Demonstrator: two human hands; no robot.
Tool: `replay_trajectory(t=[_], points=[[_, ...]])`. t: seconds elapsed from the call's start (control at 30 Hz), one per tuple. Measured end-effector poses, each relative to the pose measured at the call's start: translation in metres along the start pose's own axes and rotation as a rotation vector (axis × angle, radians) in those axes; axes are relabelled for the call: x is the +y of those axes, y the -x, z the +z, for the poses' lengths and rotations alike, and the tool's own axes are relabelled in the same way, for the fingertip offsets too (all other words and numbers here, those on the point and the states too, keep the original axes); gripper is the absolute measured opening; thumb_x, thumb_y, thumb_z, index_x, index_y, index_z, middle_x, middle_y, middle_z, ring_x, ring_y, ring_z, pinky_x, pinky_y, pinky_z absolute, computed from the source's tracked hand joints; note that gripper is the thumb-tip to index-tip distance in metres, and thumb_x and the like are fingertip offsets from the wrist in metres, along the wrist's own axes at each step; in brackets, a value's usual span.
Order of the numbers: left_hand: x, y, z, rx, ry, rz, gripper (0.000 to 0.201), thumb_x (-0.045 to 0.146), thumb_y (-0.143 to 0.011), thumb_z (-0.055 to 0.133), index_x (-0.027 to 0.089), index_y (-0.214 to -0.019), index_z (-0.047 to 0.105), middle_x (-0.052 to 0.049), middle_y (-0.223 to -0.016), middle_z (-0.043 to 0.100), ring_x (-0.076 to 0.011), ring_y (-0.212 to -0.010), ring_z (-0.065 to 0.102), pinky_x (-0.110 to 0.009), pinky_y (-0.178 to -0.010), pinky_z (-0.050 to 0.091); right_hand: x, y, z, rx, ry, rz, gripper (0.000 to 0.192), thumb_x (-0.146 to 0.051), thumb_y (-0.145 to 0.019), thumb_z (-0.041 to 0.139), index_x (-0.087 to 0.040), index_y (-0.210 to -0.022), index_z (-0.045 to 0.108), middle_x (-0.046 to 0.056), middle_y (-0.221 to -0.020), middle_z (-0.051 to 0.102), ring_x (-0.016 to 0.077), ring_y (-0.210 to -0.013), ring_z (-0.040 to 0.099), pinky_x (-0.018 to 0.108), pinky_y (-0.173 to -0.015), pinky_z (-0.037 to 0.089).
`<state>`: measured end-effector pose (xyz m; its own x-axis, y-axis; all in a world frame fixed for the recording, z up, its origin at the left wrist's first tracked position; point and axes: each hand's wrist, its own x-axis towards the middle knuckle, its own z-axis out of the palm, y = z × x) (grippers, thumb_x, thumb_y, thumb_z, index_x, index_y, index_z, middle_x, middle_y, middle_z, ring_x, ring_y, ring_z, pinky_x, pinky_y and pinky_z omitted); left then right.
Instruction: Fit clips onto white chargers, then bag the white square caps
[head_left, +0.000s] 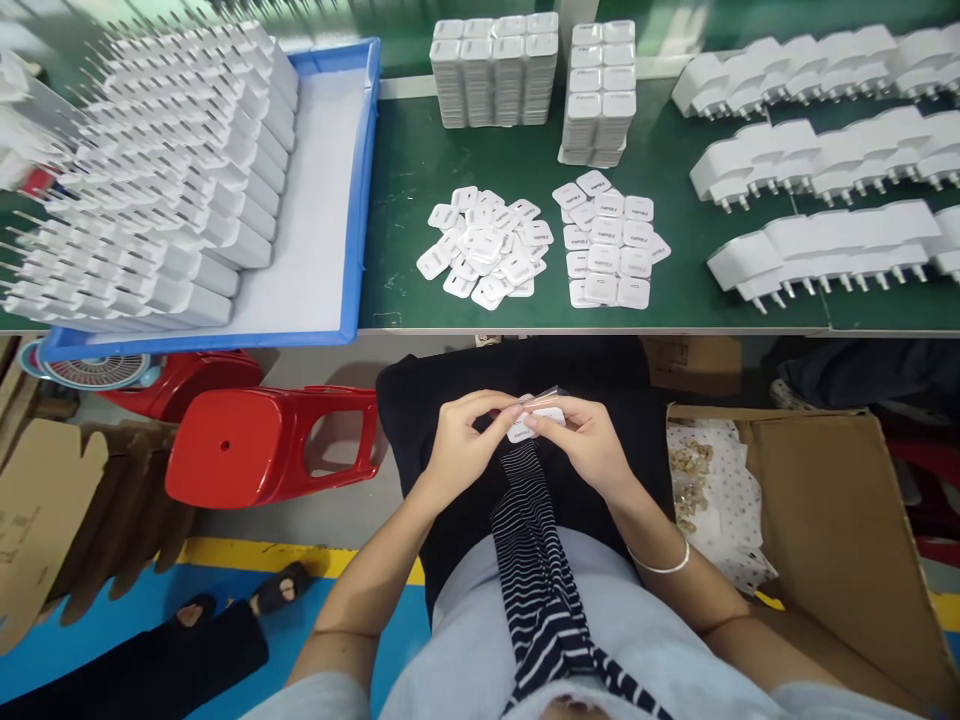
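Over my lap, my left hand (470, 438) and my right hand (589, 440) meet with thumbs and fingers pinched. Between them are small white cover plates (519, 432) with rounded corners and dark print. A strip of clear film (547, 397) sticks up at the right fingertips; whether it is attached to a plate I cannot tell. On the green table (397, 270) ahead lies a loose heap of similar plates (484, 245). To its right is a second, flatter group of plates (611, 240). Neat stacks of plates (495, 75) stand behind them.
A blue-rimmed tray (360, 200) at left holds rows of white plug housings (172, 180) with pins up. Rows of white plug adapters (817, 150) line the right. Below are a red stool (225, 445), an open cardboard box (832, 530) and another person's feet (277, 590).
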<state>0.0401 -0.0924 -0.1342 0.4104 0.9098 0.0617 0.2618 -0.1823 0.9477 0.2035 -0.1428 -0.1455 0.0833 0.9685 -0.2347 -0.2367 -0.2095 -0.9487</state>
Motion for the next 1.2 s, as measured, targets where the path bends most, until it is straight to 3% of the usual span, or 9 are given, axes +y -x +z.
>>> replay_trajectory(t=[0.17, 0.33, 0.4, 0.53, 0.67, 0.73, 0.93, 1.07, 1.2], points=[[0.005, -0.01, -0.009, 0.096, 0.064, -0.064, 0.019, 0.033, -0.088, 0.067, 0.017, -0.08, 0.075, -0.004, -0.078, 0.074, -0.0162, -0.071, 0.068, -0.026, -0.066, 0.053, -0.004, 0.004, -0.001, 0.017, 0.01, 0.017, 0.011, -0.025, -0.075, 0.078, -0.023, -0.085, 0.08, 0.002, -0.08, 0.077, 0.0158, -0.068, 0.068, 0.027, -0.065, 0.055], [0.015, -0.068, -0.045, 0.508, -0.366, 0.348, 0.018, 0.03, -0.091, 0.061, 0.019, -0.084, 0.074, -0.005, -0.087, 0.074, -0.0188, -0.083, 0.066, -0.034, -0.083, 0.051, -0.008, 0.008, -0.008, 0.009, -0.044, 0.06, 0.01, -0.028, -0.073, 0.08, -0.022, -0.081, 0.08, 0.001, -0.072, 0.074, 0.0138, -0.059, 0.064, 0.026, -0.057, 0.053], [0.016, -0.102, -0.059, 0.561, -0.561, 0.44, 0.017, 0.033, -0.09, 0.062, 0.022, -0.089, 0.074, -0.005, -0.095, 0.074, -0.0228, -0.094, 0.063, -0.039, -0.09, 0.049, -0.006, 0.008, -0.01, 0.016, -0.055, 0.087, 0.012, -0.03, -0.073, 0.08, -0.022, -0.082, 0.079, 0.001, -0.073, 0.074, 0.013, -0.056, 0.062, 0.026, -0.055, 0.053], [0.016, -0.151, -0.066, 0.472, -0.721, 0.439, 0.022, 0.04, -0.089, 0.063, 0.022, -0.087, 0.074, -0.009, -0.093, 0.068, -0.0277, -0.1, 0.056, -0.041, -0.088, 0.047, -0.004, 0.003, -0.01, 0.036, -0.06, 0.1, 0.017, -0.032, -0.071, 0.081, -0.02, -0.082, 0.079, 0.002, -0.073, 0.073, 0.012, -0.056, 0.06, 0.026, -0.054, 0.052], [0.02, -0.166, -0.058, 0.204, -0.723, 0.346, 0.046, 0.054, -0.094, 0.049, 0.018, -0.078, 0.073, -0.008, -0.075, 0.059, -0.024, -0.084, 0.054, -0.043, -0.09, 0.045, -0.005, -0.003, -0.009, 0.066, -0.094, 0.091, 0.018, -0.035, -0.071, 0.081, -0.021, -0.083, 0.079, 0.002, -0.076, 0.073, 0.0121, -0.06, 0.06, 0.025, -0.055, 0.052], [0.021, -0.168, -0.056, 0.167, -0.69, 0.338, 0.051, 0.058, -0.094, 0.045, 0.018, -0.078, 0.072, -0.006, -0.072, 0.057, -0.0231, -0.082, 0.054, -0.043, -0.091, 0.044, -0.005, -0.005, -0.009, 0.085, -0.117, 0.083, 0.019, -0.036, -0.072, 0.081, -0.021, -0.084, 0.079, 0.002, -0.079, 0.073, 0.0129, -0.064, 0.061, 0.025, -0.057, 0.052], [0.035, -0.131, -0.045, 0.411, -0.625, 0.55, 0.03, 0.041, -0.098, 0.051, 0.02, -0.109, 0.068, -0.006, -0.089, 0.063, -0.0202, -0.088, 0.057, -0.037, -0.084, 0.044, -0.003, -0.013, -0.009, 0.157, -0.159, 0.046, 0.017, -0.036, -0.079, 0.076, -0.022, -0.086, 0.079, 0.002, -0.082, 0.072, 0.0142, -0.071, 0.06, 0.027, -0.063, 0.051], [0.04, -0.058, -0.007, 0.188, -0.582, 0.596, 0.014, 0.024, -0.093, 0.057, 0.02, -0.102, 0.067, -0.005, -0.089, 0.068, -0.018, -0.081, 0.061, -0.033, -0.075, 0.05, -0.002, -0.018, -0.007, 0.268, -0.25, 0.009, 0.013, -0.033, -0.078, 0.077, -0.024, -0.087, 0.079, 0.002, -0.09, 0.072, 0.0129, -0.071, 0.057, 0.028, -0.068, 0.049], [0.023, -0.012, 0.027, 0.11, -0.567, 0.385, 0.029, 0.028, -0.089, 0.065, 0.015, -0.115, 0.063, -0.012, -0.106, 0.067, -0.0228, -0.097, 0.064, -0.035, -0.083, 0.054, 0.0, -0.018, 0.001, 0.305, -0.436, 0.048, 0.012, -0.03, -0.074, 0.079, -0.024, -0.085, 0.078, 0.002, -0.088, 0.074, 0.0164, -0.081, 0.064, 0.031, -0.077, 0.052]])
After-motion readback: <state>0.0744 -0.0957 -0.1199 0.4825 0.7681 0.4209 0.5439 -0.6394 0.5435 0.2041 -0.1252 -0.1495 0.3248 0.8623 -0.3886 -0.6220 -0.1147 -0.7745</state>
